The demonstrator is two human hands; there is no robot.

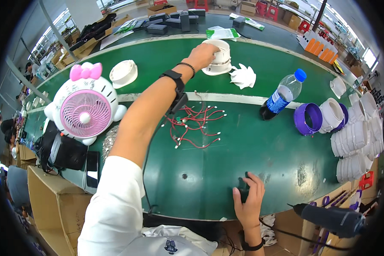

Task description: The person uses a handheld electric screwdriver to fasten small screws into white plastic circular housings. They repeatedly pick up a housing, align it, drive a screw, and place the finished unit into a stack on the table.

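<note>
My left arm stretches far across the green bench. My left hand [204, 56] grips the rim of a white round plastic housing [220, 59], its fingertips partly hidden inside. A white bladed fan wheel [243, 77] lies just right of that housing. Near the front edge, my right hand [249, 199] rests low over the bench with thumb and fingers apart. A dark patch shows between them; whether it is a small black part or shadow I cannot make out. Between the hands, several red wires with white connectors [194, 126] lie loose.
A pink-and-white character-shaped fan [86, 112] stands left, near another white housing [123, 73]. A dark-drink bottle [281, 97], purple rings [308, 119] and stacked white rings [350, 138] are right. A dark electric screwdriver [330, 218] juts in at the lower right. A cardboard box [57, 205] stands lower left.
</note>
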